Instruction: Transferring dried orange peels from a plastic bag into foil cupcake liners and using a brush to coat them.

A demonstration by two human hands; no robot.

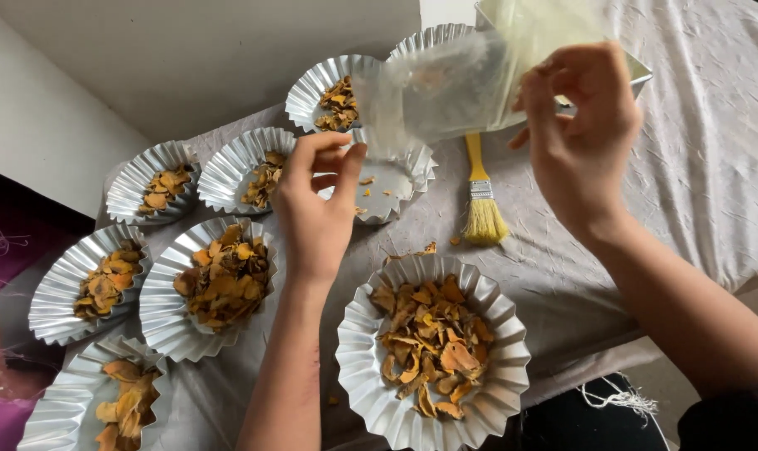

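Nearest: fluted foil dish (358,367), heaped with dried orange-yellow slices (429,347), on the cloth-covered worktop (696,184).

Left flank: further filled foil dishes (158,305) in a curved row running away.

Middle: left hand (316,205), fingers curled and loosely pressed together, pinching nothing visible, over the rim of a nearly empty foil dish (396,188) holding a few scattered chips. Yellow-handled brush (482,200) lies just right of that dish, bristles toward the viewer.

Beyond: right hand (579,125), raised, pinching a clear plastic bag (462,83) by its right end. The bag's long axis runs leftward from the right hand, open end hanging above the nearly empty dish, just beyond the left hand's fingertips. The right hand is nearer the bag.
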